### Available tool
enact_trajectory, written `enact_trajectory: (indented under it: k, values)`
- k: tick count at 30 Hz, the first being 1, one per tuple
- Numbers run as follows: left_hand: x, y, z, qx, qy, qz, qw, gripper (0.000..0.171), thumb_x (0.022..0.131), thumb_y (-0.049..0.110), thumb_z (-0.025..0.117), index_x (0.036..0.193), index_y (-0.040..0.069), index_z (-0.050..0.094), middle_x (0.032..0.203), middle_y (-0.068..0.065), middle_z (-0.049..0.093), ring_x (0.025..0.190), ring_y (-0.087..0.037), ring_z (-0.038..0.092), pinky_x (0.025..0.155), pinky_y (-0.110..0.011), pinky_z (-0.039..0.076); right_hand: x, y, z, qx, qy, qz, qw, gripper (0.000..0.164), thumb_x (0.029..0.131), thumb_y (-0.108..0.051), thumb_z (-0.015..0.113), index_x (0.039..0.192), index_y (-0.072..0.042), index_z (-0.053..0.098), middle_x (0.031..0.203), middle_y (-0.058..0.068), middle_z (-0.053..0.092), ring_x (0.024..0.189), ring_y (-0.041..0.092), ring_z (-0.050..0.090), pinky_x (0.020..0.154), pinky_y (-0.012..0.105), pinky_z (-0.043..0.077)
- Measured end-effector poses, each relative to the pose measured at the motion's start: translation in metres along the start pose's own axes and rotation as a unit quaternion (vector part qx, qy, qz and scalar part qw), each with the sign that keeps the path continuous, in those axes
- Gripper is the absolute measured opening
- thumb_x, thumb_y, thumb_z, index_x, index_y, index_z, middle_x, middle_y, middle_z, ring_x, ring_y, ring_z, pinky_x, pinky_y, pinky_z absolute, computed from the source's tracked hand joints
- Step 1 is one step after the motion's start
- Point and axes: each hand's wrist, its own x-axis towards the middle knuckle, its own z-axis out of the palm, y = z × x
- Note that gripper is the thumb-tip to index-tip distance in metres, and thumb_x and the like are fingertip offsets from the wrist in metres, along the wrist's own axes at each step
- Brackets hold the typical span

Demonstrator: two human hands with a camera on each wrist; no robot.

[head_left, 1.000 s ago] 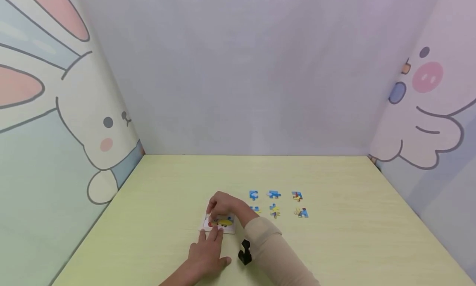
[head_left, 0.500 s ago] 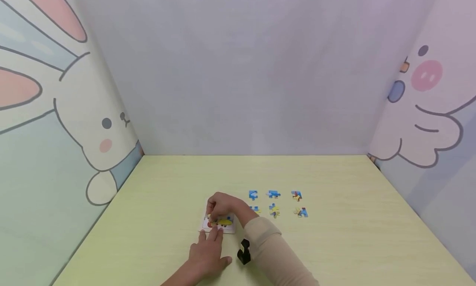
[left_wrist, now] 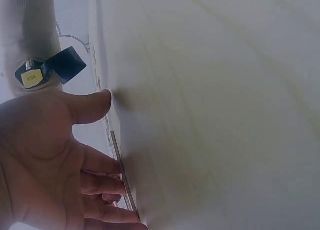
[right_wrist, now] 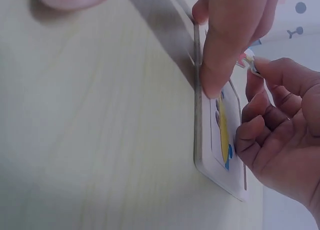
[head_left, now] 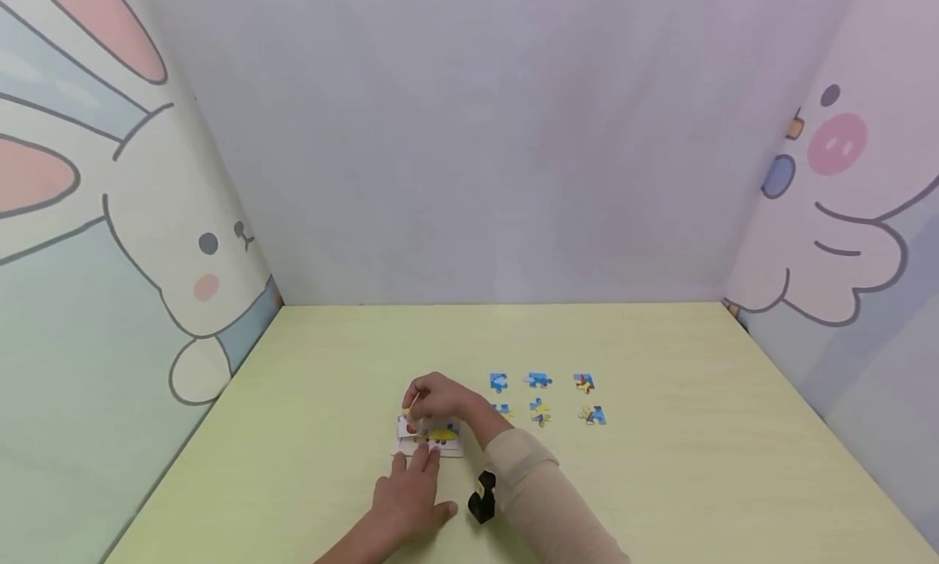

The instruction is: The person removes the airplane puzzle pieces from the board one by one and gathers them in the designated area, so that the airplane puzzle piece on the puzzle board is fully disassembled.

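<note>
A small white puzzle board (head_left: 449, 451) with a yellow, blue and red picture lies on the table. My right hand (head_left: 438, 398), reaching across from the right, pinches a puzzle piece (right_wrist: 246, 60) between thumb and fingertips over the board's left part. The piece tilts up in the right wrist view; the fingers cover much of it. My left hand (head_left: 407, 495) lies palm down, its straight fingertips resting on the board's near edge. In the right wrist view one of its fingers presses the rim beside the yellow picture part (right_wrist: 223, 127).
Several loose puzzle pieces lie in two rows right of the board, among them a blue one (head_left: 539, 380) and a yellow one (head_left: 540, 411). My right forearm partly hides the nearest. A black wrist camera (head_left: 482, 499) sits at the right sleeve. Printed cloth walls surround the table (head_left: 660, 482).
My right hand has risen slightly off the board, and the piece in its fingers now tilts up from the board's left side. The left hand has stayed in place.
</note>
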Motion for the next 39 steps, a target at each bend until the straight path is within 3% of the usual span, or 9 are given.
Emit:
enact_trajectory:
  k: [14, 21, 30, 39]
  values:
    - [0.005, -0.01, -0.001, 0.023, 0.029, 0.039, 0.9985, 0.071, 0.078, 0.051, 0.067, 0.127, 0.002, 0.054, 0.125, -0.012, 0.046, 0.099, -0.035, 0.047, 0.062, -0.049, 0.044, -0.001, 0.007, 0.006, 0.038, 0.066, -0.007, 0.997, 0.008, 0.081, -0.006, 0.068, 0.088, -0.009, 0.065, 0.073, 0.001, 0.06, 0.061, 0.013, 0.051, 0.058, 0.026, 0.043]
    - [0.005, -0.014, -0.002, 0.013, 0.034, 0.062, 0.9974, 0.067, 0.079, 0.051, 0.066, 0.124, 0.002, 0.055, 0.122, -0.012, 0.047, 0.093, -0.033, 0.046, 0.054, -0.045, 0.044, -0.004, 0.012, 0.008, 0.054, 0.102, -0.008, 0.993, 0.008, 0.081, -0.004, 0.066, 0.087, -0.01, 0.065, 0.072, 0.001, 0.057, 0.061, 0.012, 0.049, 0.055, 0.024, 0.042]
    - [0.002, -0.019, -0.008, -0.026, 0.053, 0.076, 0.9954, 0.062, 0.08, 0.046, 0.066, 0.123, 0.003, 0.056, 0.127, -0.014, 0.046, 0.094, -0.035, 0.044, 0.056, -0.045, 0.044, -0.033, 0.007, -0.003, 0.064, 0.127, -0.041, 0.989, 0.006, 0.085, -0.006, 0.065, 0.09, -0.01, 0.065, 0.071, 0.001, 0.058, 0.062, 0.012, 0.051, 0.054, 0.022, 0.04]
    - [-0.003, -0.017, -0.006, -0.043, 0.053, 0.092, 0.9934, 0.059, 0.08, 0.043, 0.068, 0.123, 0.004, 0.057, 0.131, -0.018, 0.047, 0.102, -0.039, 0.047, 0.064, -0.052, 0.044, -0.064, 0.016, -0.02, 0.063, 0.147, -0.032, 0.987, 0.008, 0.086, -0.006, 0.065, 0.094, -0.004, 0.065, 0.072, 0.002, 0.055, 0.061, 0.014, 0.044, 0.052, 0.024, 0.036]
